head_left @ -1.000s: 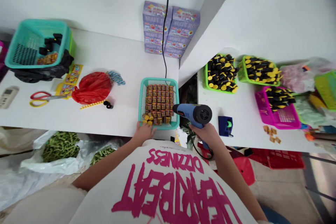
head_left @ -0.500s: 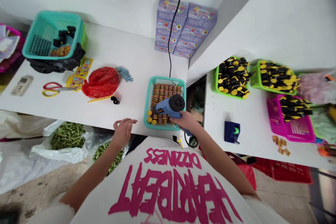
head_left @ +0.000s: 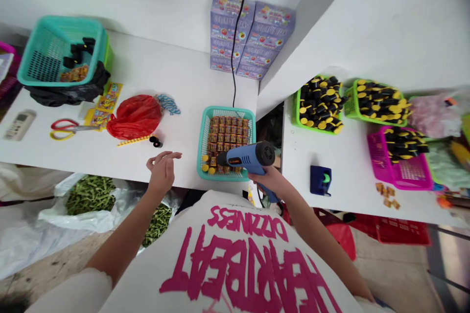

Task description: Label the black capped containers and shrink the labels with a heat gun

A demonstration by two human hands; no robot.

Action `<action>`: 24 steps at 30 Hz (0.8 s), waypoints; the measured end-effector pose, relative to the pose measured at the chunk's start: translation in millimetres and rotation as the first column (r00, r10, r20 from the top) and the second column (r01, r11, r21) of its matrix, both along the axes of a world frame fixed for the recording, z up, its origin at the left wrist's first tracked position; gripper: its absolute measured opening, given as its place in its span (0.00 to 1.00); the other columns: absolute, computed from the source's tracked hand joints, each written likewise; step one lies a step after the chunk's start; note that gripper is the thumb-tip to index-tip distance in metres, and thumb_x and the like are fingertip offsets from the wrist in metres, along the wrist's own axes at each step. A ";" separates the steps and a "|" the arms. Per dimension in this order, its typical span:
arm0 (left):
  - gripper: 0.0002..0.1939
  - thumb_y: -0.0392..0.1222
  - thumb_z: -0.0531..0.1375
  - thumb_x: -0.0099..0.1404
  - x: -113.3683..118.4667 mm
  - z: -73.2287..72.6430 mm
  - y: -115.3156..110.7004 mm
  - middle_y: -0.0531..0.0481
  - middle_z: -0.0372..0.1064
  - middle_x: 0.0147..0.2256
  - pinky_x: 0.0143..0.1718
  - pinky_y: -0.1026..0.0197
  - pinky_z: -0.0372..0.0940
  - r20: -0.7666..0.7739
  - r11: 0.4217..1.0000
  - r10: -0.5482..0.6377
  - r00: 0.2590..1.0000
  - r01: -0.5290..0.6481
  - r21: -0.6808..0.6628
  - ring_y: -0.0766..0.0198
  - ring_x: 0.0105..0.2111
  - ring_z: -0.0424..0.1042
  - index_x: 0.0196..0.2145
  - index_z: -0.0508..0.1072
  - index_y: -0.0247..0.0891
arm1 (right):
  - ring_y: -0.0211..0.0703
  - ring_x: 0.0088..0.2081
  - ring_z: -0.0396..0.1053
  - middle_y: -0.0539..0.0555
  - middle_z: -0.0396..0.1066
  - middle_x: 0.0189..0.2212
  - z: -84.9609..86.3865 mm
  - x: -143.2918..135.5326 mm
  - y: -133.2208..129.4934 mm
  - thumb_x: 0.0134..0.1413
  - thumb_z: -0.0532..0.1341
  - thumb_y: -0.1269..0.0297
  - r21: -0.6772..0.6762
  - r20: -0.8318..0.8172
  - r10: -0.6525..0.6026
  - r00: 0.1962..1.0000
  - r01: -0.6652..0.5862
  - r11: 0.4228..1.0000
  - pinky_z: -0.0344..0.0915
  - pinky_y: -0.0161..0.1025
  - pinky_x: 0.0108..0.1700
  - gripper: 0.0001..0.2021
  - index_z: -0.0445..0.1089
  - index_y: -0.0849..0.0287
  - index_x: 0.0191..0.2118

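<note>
Ctr teal bskt (head_left: 202, 142): wrapped tubs (head_left: 227, 129) in rows
Magenta bskt (head_left: 380, 162): blk/yel pcs (head_left: 404, 143)
R hand (head_left: 272, 179): gripping heat gun (head_left: 246, 155)
L hand (head_left: 162, 170): open

The carton (head_left: 228, 22) on the left-hand stack, upper centre of the frame, is marked "COLORFUL"; a second word, ending "EANS", is partly covered by the black cord (head_left: 232, 66). The white shirt (head_left: 227, 283), lower centre, carries "DIZZINESS" above "HEARTBEAT", both in magenta and inverted in the frame. The label on the blue heat gun (head_left: 244, 155), centre, is too small to read.
</note>
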State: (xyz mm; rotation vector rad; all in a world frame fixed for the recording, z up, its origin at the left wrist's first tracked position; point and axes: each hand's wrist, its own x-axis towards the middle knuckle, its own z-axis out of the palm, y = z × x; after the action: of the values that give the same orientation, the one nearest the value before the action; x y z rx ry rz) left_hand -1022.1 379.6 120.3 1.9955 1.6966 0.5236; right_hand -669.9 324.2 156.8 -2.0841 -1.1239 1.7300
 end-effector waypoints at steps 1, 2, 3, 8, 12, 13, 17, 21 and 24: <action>0.24 0.42 0.37 0.72 1.5 0.3 1.8 0.46 0.74 0.44 0.53 0.49 0.44 0.001 1.000 0.000 1.000 0.000 0.004 0.57 0.52 0.65 0.46 0.72 0.40 | 0.35 0.15 0.61 0.47 0.63 0.14 -1.7 -2.6 0.0 0.49 0.62 0.54 -0.006 -0.024 -0.013 1.000 0.013 1.000 0.59 0.32 0.19 0.13 0.67 0.60 0.27; 0.24 0.42 0.37 0.72 2.6 1.0 3.3 0.45 0.74 0.44 0.53 0.49 0.44 0.000 1.000 -0.001 1.000 0.001 0.008 0.57 0.52 0.65 0.46 0.72 0.40 | 0.35 0.15 0.61 0.47 0.63 0.13 -3.2 -5.0 0.6 0.49 0.62 0.55 -0.006 -0.030 -0.013 0.999 0.013 1.000 0.59 0.32 0.19 0.13 0.66 0.60 0.27; 0.25 0.43 0.37 0.72 3.4 2.1 4.7 0.45 0.74 0.45 0.53 0.49 0.44 -0.003 1.000 0.000 1.000 0.000 0.014 0.56 0.52 0.65 0.46 0.72 0.40 | 0.35 0.15 0.61 0.47 0.63 0.13 -4.2 -6.9 1.7 0.48 0.62 0.55 0.000 -0.019 -0.006 1.000 0.006 1.000 0.58 0.32 0.19 0.12 0.66 0.60 0.27; 0.25 0.43 0.36 0.72 4.4 5.0 16.8 0.43 0.72 0.47 0.54 0.49 0.47 -0.020 0.998 0.024 1.000 -0.023 0.058 0.56 0.52 0.65 0.50 0.69 0.38 | 0.36 0.16 0.63 0.48 0.66 0.14 2.1 -2.4 2.5 0.46 0.63 0.56 0.008 0.111 0.048 0.993 -0.050 0.999 0.58 0.32 0.20 0.11 0.68 0.60 0.26; 0.22 0.42 0.40 0.71 27.2 -14.5 31.7 0.40 0.70 0.50 0.55 0.51 0.54 -0.115 0.992 -0.127 0.985 0.124 -0.032 0.56 0.52 0.65 0.52 0.66 0.35 | 0.36 0.15 0.63 0.50 0.65 0.13 15.0 12.8 -8.4 0.46 0.62 0.53 0.046 0.314 -0.072 0.947 0.060 0.997 0.58 0.33 0.20 0.16 0.65 0.60 0.21; 0.20 0.41 0.42 0.70 39.9 -23.3 33.6 0.41 0.70 0.50 0.55 0.53 0.56 -0.125 0.979 -0.200 0.972 0.192 -0.074 0.57 0.51 0.67 0.51 0.68 0.35 | 0.36 0.15 0.62 0.50 0.65 0.12 17.6 17.8 -11.9 0.47 0.62 0.51 0.056 0.336 -0.114 0.935 0.101 0.993 0.58 0.34 0.20 0.17 0.65 0.60 0.20; 0.20 0.41 0.47 0.68 105.7 -61.1 23.3 0.43 0.69 0.53 0.55 0.56 0.58 -0.142 0.903 -0.405 0.903 0.372 -0.214 0.58 0.52 0.67 0.53 0.69 0.37 | 0.37 0.15 0.62 0.52 0.65 0.12 22.0 38.1 -25.1 0.45 0.63 0.49 0.129 0.319 -0.281 0.905 0.252 0.959 0.59 0.35 0.20 0.18 0.65 0.60 0.19; 0.27 0.47 0.46 0.70 145.1 -75.5 -8.6 0.33 0.58 0.60 0.59 0.38 0.49 -0.247 0.896 -0.404 0.881 0.328 -0.300 0.42 0.61 0.55 0.62 0.59 0.31 | 0.37 0.14 0.60 0.51 0.65 0.12 22.7 47.8 -31.7 0.44 0.64 0.50 0.172 0.252 -0.384 0.888 0.350 0.921 0.58 0.35 0.18 0.17 0.68 0.61 0.23; 0.30 0.51 0.44 0.70 138.3 -68.4 -29.8 0.35 0.52 0.64 0.54 0.42 0.58 -0.273 0.872 -0.446 0.853 0.345 -0.346 0.42 0.59 0.58 0.64 0.55 0.33 | 0.36 0.14 0.60 0.49 0.64 0.12 24.5 43.3 -31.0 0.44 0.65 0.51 0.163 0.196 -0.405 0.893 0.378 0.911 0.58 0.34 0.18 0.16 0.67 0.60 0.24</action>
State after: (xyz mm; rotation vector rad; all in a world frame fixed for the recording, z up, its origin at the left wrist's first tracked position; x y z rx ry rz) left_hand -883.8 349.8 52.0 2.2226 1.3694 -0.2242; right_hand -626.6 293.1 181.2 -2.2788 -0.7600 1.2329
